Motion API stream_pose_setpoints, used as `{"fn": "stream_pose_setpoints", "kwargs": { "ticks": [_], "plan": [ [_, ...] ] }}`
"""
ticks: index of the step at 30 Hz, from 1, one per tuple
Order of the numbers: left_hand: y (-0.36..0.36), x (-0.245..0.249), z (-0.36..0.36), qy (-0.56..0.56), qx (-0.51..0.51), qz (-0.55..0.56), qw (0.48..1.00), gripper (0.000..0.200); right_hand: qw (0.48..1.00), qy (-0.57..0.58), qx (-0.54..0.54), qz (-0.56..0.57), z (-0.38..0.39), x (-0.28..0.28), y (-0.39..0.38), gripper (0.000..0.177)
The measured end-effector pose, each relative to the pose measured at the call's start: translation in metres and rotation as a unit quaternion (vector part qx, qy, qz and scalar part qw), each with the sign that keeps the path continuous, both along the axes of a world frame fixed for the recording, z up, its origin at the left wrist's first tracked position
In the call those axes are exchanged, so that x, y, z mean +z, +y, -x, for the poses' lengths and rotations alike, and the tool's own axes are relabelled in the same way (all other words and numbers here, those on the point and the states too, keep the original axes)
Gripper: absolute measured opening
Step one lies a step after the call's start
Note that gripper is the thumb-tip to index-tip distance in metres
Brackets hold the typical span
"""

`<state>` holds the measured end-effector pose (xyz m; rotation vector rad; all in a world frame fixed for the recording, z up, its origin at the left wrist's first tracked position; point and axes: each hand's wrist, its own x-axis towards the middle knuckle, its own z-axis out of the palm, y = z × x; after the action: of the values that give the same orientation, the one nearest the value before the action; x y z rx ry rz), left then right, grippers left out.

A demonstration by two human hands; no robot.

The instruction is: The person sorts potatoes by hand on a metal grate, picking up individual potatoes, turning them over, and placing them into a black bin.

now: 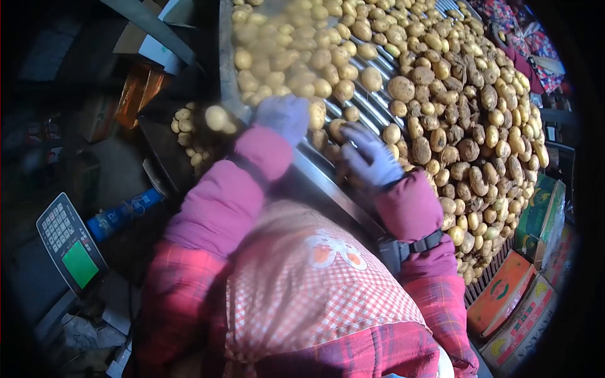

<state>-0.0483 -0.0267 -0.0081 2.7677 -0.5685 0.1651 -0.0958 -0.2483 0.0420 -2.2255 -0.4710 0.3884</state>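
Observation:
Potatoes cover a metal roller table, pale ones at the left and many dirt-covered ones at the right. My left hand, in a light purple glove, is over the table's near edge beside pale potatoes; its fingers are blurred and what they hold, if anything, is hidden. My right hand, gloved alike, reaches over the rollers with its fingers apart, touching potatoes near the metal rim. A pale blurred potato is left of my left hand, above a heap of potatoes.
A scale display with a green screen stands at the left, near a blue packet. Cardboard boxes are stacked at the lower right. Another person's patterned sleeve shows at the upper right.

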Motion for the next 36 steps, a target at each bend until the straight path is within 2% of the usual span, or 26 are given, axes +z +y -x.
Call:
{"fn": "stream_pose_setpoints", "kwargs": {
  "ticks": [2,4,6,8,9,12,14,16,19,20,22,23,24,25,26,27,28,29,30,31,32,34,35,36],
  "plan": [
    [0.0,0.002,-0.001,0.019,0.004,-0.011,1.0,0.019,0.993,0.0,-0.067,0.093,-0.01,0.017,-0.024,0.041],
    [0.0,0.008,0.002,0.017,-0.003,-0.009,1.0,0.02,0.98,-0.053,-0.089,0.171,-0.01,0.011,-0.04,0.041],
    [0.003,0.01,0.003,0.008,-0.009,0.001,1.0,0.021,0.945,-0.111,0.038,0.304,-0.001,0.009,-0.036,0.043],
    [0.003,0.007,0.004,-0.015,-0.016,0.025,0.999,0.023,0.938,-0.053,0.086,0.333,0.013,0.014,-0.026,0.042],
    [0.001,0.01,0.005,-0.019,-0.015,0.028,0.999,0.024,0.958,-0.037,0.097,0.266,0.008,0.024,-0.027,0.041],
    [-0.003,0.01,0.0,0.027,0.018,0.003,0.999,0.024,0.967,0.058,0.069,0.239,-0.02,0.032,-0.029,0.04],
    [-0.002,0.005,-0.001,0.053,0.021,-0.001,0.998,0.023,0.985,-0.023,-0.03,0.17,-0.039,0.024,-0.025,0.037],
    [-0.003,-0.001,-0.002,0.045,0.001,0.024,0.999,0.021,0.975,-0.091,-0.09,0.18,-0.064,0.016,-0.014,0.041],
    [-0.036,0.016,0.001,0.131,0.064,-0.066,0.987,0.037,0.963,-0.072,-0.073,0.251,-0.09,-0.015,0.012,0.054],
    [-0.045,0.018,0.001,0.131,0.06,-0.099,0.985,0.04,0.941,-0.122,-0.075,0.306,-0.096,-0.03,0.022,0.052],
    [-0.055,0.02,-0.002,0.133,0.062,-0.167,0.975,0.047,0.945,-0.169,-0.076,0.271,-0.108,-0.06,0.029,0.049],
    [-0.054,0.019,-0.006,0.173,0.053,-0.167,0.969,0.051,0.955,-0.154,-0.065,0.244,-0.112,-0.057,0.029,0.048],
    [-0.05,0.015,-0.008,0.229,0.072,-0.004,0.971,0.048,0.965,-0.135,-0.058,0.219,-0.11,-0.051,0.024,0.046],
    [-0.045,0.01,-0.008,0.279,0.085,0.16,0.943,0.046,0.972,-0.114,-0.056,0.196,-0.11,-0.048,0.015,0.045],
    [-0.043,0.002,-0.008,0.322,0.095,0.317,0.887,0.045,0.989,-0.029,-0.112,0.094,-0.115,-0.049,0.008,0.041],
    [-0.046,-0.004,-0.008,0.267,0.065,0.495,0.825,0.046,0.973,0.075,-0.204,-0.081,-0.115,-0.05,0.003,0.039],
    [-0.041,-0.01,-0.004,0.286,0.059,0.572,0.767,0.043,0.908,0.177,-0.284,-0.252,-0.112,-0.048,0.002,0.036],
    [-0.038,0.001,0.0,0.299,0.055,0.647,0.699,0.041,0.876,0.167,-0.346,-0.292,-0.109,-0.034,0.006,0.035],
    [-0.037,0.013,-0.004,0.377,0.093,0.731,0.561,0.044,0.855,0.177,-0.364,-0.323,-0.106,-0.019,0.009,0.032],
    [-0.035,0.025,-0.008,0.426,0.152,0.796,0.402,0.049,0.881,0.14,-0.348,-0.288,-0.109,-0.021,0.007,0.034],
    [-0.036,0.03,-0.012,0.436,0.163,0.821,0.331,0.048,0.904,0.103,-0.33,-0.25,-0.11,-0.02,0.005,0.035],
    [-0.038,0.034,-0.013,0.454,0.184,0.853,0.179,0.048,0.938,0.092,-0.212,-0.257,-0.105,-0.01,0.009,0.039],
    [-0.039,0.035,-0.012,0.411,0.158,0.869,0.223,0.055,0.963,0.097,-0.164,-0.189,-0.1,0.013,0.012,0.042],
    [-0.036,0.039,-0.009,0.421,0.156,0.868,0.212,0.056,0.969,0.019,-0.191,-0.153,-0.107,-0.011,0.004,0.049]
  ]
}}
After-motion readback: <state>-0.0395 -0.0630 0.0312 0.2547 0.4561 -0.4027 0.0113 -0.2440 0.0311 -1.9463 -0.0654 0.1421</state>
